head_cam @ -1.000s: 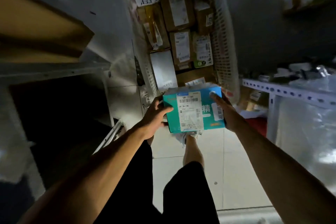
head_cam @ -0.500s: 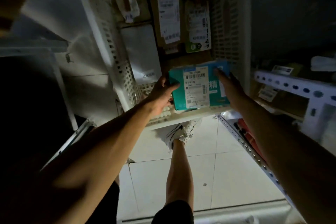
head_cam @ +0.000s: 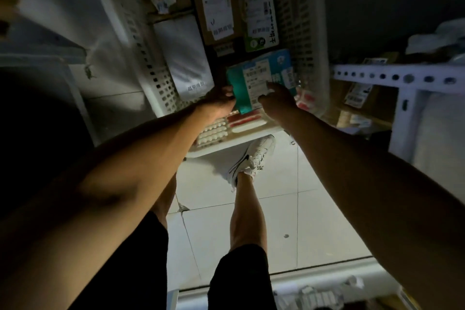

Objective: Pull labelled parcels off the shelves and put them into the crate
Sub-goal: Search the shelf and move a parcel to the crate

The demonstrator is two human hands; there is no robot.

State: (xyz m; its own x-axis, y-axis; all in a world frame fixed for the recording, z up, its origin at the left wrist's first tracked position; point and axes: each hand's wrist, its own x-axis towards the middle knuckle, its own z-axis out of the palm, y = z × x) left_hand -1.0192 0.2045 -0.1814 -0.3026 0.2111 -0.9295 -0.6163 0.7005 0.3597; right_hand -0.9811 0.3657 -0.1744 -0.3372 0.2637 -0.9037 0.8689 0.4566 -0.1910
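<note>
Fingers (head_cam: pixel 227 90) of both hands grip one teal parcel (head_cam: pixel 239 88) inside one white crate (head_cam: pixel 151 78) holding five other parcels.

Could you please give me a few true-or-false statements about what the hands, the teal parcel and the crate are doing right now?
1. Both hands touch the teal parcel. True: the left hand is on its left edge and the right hand on its near right part.
2. The teal parcel is over the white crate. True.
3. The crate holds no other parcels. False: brown boxes with labels and a white flat parcel lie inside.
4. The teal parcel has no label. False: a white barcode label covers its top.
5. The person wears a white shoe. True.
</note>
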